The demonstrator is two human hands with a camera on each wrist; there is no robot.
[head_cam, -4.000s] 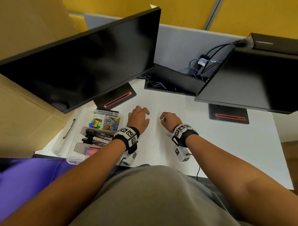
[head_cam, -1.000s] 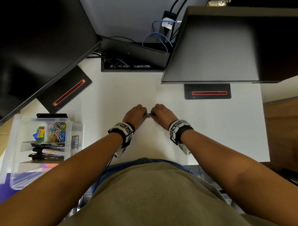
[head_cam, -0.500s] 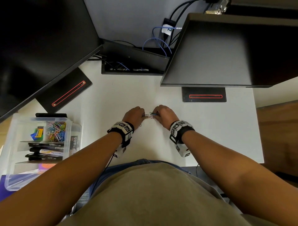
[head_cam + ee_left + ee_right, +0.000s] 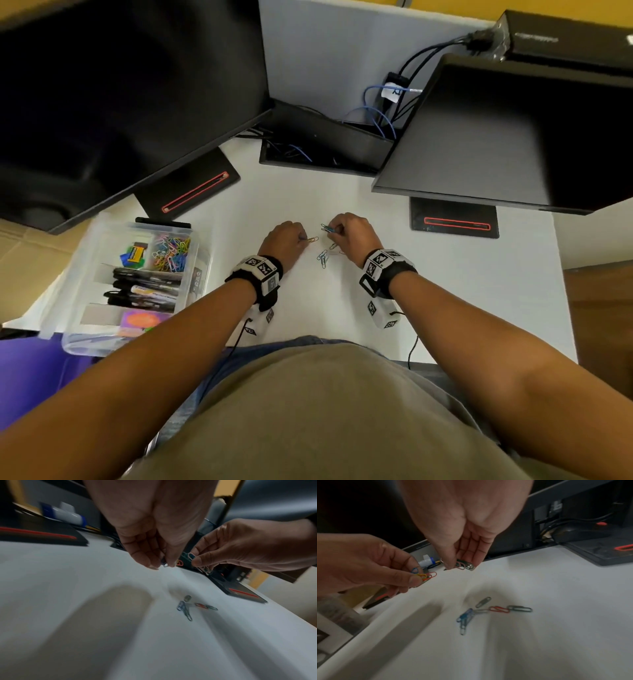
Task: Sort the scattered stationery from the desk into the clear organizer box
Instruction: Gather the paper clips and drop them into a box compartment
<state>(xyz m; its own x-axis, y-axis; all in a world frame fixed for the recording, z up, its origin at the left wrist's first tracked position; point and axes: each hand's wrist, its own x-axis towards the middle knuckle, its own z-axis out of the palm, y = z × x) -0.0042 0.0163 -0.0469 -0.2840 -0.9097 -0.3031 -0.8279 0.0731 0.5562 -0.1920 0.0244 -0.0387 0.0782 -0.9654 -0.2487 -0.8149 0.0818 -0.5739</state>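
Above loose paper clips (image 4: 489, 612) mid-table (image 4: 445, 291), left hand (image 4: 282, 240) pinches warm-coloured clips (image 4: 424, 576), right hand (image 4: 352, 233) dark clips (image 4: 464, 564).

Loose paper clips (image 4: 489, 612) lie in a small cluster on the white desk (image 4: 445, 291): a blue one overlapping pale ones, a grey one slightly apart, and a red one end to end with a dark green one. A second bunch of clips (image 4: 423, 576), yellow, orange, red and blue, is pinched in the left hand (image 4: 284, 241); a third bunch (image 4: 464, 564), dark green and grey, is pinched in the right hand (image 4: 351, 234). Both bunches hang just above the desk. The clear organizer box (image 4: 195, 274) sits well to the left, open, with coloured clips (image 4: 171, 255) in a rear compartment, black markers (image 4: 147, 287) laid flat across the middle and bright sticky notes (image 4: 140, 320) nearest the person.
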